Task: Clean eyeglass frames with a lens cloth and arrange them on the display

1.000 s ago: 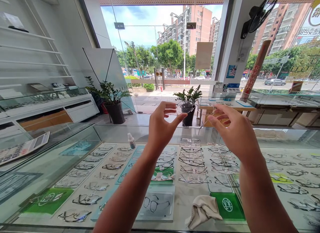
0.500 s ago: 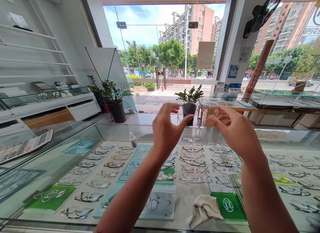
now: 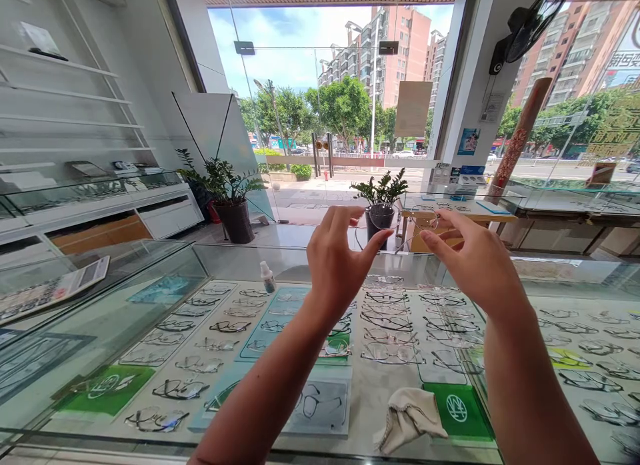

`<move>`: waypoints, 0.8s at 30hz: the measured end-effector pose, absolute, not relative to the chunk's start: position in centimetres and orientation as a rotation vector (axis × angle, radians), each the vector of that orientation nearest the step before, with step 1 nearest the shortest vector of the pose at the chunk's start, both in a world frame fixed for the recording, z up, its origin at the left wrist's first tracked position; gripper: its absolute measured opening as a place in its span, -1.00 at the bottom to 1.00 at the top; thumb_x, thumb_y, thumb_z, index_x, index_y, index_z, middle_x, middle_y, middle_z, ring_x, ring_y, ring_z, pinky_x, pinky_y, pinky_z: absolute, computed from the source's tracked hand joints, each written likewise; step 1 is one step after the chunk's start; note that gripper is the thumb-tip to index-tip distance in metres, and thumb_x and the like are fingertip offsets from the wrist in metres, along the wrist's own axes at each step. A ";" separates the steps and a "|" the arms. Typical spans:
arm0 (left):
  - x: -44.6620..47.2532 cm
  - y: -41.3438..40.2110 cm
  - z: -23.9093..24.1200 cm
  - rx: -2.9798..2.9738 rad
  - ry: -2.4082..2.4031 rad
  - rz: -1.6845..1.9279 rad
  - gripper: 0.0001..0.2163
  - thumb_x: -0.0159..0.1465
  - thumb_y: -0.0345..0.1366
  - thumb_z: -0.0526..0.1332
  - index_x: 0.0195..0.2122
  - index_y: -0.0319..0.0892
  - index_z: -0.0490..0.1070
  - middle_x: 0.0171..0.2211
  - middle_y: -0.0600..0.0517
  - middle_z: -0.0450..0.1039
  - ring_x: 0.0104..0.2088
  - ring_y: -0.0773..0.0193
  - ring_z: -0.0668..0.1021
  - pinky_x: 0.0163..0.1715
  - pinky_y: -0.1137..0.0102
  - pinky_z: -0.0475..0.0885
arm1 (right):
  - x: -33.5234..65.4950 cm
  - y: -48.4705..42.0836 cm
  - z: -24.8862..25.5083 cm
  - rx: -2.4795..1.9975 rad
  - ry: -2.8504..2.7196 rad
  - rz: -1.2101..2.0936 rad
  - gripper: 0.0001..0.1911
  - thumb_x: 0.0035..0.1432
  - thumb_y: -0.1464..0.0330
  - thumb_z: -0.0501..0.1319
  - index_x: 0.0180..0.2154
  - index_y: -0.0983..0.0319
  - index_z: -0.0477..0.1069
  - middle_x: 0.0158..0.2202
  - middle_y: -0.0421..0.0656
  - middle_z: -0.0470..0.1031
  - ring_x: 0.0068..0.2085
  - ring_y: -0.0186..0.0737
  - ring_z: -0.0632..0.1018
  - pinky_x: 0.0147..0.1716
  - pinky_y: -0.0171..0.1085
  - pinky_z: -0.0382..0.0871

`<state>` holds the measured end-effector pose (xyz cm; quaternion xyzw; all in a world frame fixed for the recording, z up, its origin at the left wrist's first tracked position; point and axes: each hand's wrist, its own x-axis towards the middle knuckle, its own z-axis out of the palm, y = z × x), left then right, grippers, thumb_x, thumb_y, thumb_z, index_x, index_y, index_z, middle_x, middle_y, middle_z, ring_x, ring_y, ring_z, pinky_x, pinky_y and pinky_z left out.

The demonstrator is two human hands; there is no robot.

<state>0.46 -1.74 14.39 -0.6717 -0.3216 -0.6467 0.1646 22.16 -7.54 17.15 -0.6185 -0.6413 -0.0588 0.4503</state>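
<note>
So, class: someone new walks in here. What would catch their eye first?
First, the left hand and right hand raised mid-picture, pinching thin-rimmed glasses up against the bright shop window. Next, the glass counter below, lined with rows of frames, a beige cloth lying near its front edge.

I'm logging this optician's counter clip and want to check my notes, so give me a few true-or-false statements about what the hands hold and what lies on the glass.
1. Both hands hold a thin-framed pair of glasses raised above the counter. True: the left hand and the right hand pinch it from either side.
2. A beige cloth is in the right hand's grip. False: it lies crumpled on the glass counter, apart from both hands.
3. A small white bottle stands on the counter left of the left hand. True.
4. The display case under the glass holds watches. False: it holds rows of eyeglass frames.
</note>
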 end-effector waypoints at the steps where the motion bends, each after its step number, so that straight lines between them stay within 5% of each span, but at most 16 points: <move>1: 0.5 -1.7 14.4 -1.907 -0.907 -1.835 -0.57 0.26 0.01 0.53 -0.02 -0.08 0.47 -0.20 0.02 0.60 -0.20 0.18 0.65 -0.26 0.27 0.46 | 22.2 -7.5 17.1 -1.526 -1.588 -0.144 -0.39 0.36 -0.01 0.30 0.26 0.20 0.58 -0.07 0.05 0.75 -0.14 0.18 0.74 -0.05 0.19 0.56; 9: 0.3 -1.2 14.4 -1.940 -0.909 -1.897 -0.57 0.23 -0.01 0.56 -0.03 -0.06 0.49 -0.22 0.03 0.63 -0.22 0.17 0.67 -0.30 0.27 0.48 | 22.5 -7.3 16.7 -1.472 -1.577 -0.148 -0.39 0.35 -0.03 0.32 0.24 0.20 0.59 -0.09 0.07 0.75 -0.16 0.20 0.74 -0.09 0.22 0.59; 18: -0.7 1.8 14.1 -2.078 -0.847 -2.142 -0.58 0.25 -0.14 0.53 0.07 -0.03 0.46 0.02 -0.05 0.66 0.03 0.08 0.71 -0.24 0.26 0.61 | 21.7 -7.0 16.2 -1.221 -1.666 -0.183 -0.30 0.41 0.08 0.27 0.46 0.18 0.35 0.31 0.11 0.57 0.12 0.25 0.67 0.04 0.24 0.63; 24: -0.4 2.6 13.4 -1.985 -0.804 -2.228 -0.49 0.20 -0.13 0.57 0.10 -0.02 0.43 0.07 -0.08 0.62 0.08 0.05 0.70 -0.26 0.27 0.62 | 20.4 -7.4 16.0 -1.203 -1.693 -0.159 -0.25 0.44 0.07 0.24 0.54 0.13 0.21 0.39 0.11 0.47 0.19 0.27 0.64 0.09 0.24 0.62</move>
